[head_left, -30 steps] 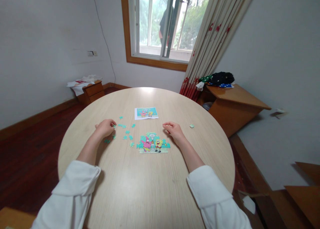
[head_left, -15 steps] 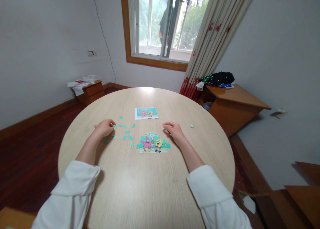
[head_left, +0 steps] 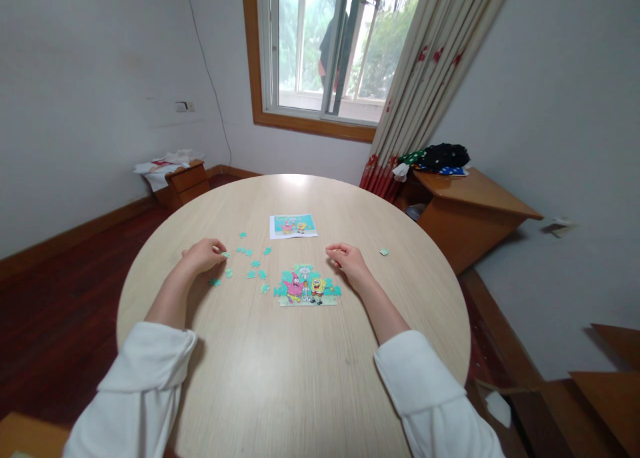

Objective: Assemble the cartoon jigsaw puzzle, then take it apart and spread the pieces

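On the left side of the round table, my left hand (head_left: pixel 203 256) is closed in a pinch on a teal puzzle piece (head_left: pixel 227 254) at its fingertips. Loose teal puzzle pieces (head_left: pixel 251 275) lie spread just to its right. Near the middle sits a partly joined jigsaw puzzle (head_left: pixel 305 288) showing a pink starfish, a pale figure and a yellow sponge character. My right hand (head_left: pixel 346 259) hovers or rests just above and right of that puzzle, fingers curled together; whatever they may hold is hidden. Behind the puzzle lies a reference picture card (head_left: pixel 295 225) with the same characters.
A small stack of pale green pieces (head_left: pixel 384 252) lies on the table (head_left: pixel 280 385) to the right. Beyond the table stand a wooden desk (head_left: pixel 475 195) with cloth on it, a small drawer cabinet (head_left: pixel 189 181) and a curtain (head_left: pixel 425 65). Outside the window is a person (head_left: pixel 330 48).
My left hand has shifted slightly to the left, with a teal puzzle piece still at its fingertips. My right hand and the joined puzzle look the same.
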Motion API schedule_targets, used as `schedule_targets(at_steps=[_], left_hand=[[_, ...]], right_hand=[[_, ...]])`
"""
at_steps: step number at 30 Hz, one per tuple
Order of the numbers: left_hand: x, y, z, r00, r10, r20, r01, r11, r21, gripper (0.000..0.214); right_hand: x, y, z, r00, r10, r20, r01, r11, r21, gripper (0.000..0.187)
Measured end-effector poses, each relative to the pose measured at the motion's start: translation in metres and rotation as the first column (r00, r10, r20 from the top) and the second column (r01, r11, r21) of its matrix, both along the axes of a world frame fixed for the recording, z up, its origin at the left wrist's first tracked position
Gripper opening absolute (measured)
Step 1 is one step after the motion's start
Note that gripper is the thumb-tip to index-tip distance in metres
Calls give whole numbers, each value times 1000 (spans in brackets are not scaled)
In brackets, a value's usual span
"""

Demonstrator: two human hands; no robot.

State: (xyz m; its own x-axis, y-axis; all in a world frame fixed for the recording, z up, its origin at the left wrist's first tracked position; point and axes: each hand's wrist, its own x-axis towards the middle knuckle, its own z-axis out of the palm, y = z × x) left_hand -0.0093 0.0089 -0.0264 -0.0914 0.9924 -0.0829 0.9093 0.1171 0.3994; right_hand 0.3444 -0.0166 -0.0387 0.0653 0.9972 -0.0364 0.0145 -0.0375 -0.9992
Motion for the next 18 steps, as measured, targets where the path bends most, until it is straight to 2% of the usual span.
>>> schedule_targets(at_steps=[3, 5, 9, 14, 18], left_hand=[[1, -3, 5, 998, 57, 39, -56, 998, -21, 25], [1, -7, 9, 994, 33, 107, -29, 999, -37, 25], [-2, -18, 20, 959, -116, 260, 161, 974, -161, 28], [-7, -28, 27, 896, -288, 338, 395, 863, -313, 31], [-11, -29, 25, 878, -338, 338, 453, 814, -364, 31]], right_hand=[[0, 0, 0, 1000, 2, 5, -2, 1000, 1, 29], [0, 0, 0, 1000, 1, 11, -1, 1000, 0, 30], [0, -1, 1, 1000, 1, 14, -1, 1000, -3, 31], [0, 0, 0, 1000, -2, 13, 2, 1000, -6, 31], [1, 0, -1, 1000, 3, 13, -3, 1000, -6, 31]])
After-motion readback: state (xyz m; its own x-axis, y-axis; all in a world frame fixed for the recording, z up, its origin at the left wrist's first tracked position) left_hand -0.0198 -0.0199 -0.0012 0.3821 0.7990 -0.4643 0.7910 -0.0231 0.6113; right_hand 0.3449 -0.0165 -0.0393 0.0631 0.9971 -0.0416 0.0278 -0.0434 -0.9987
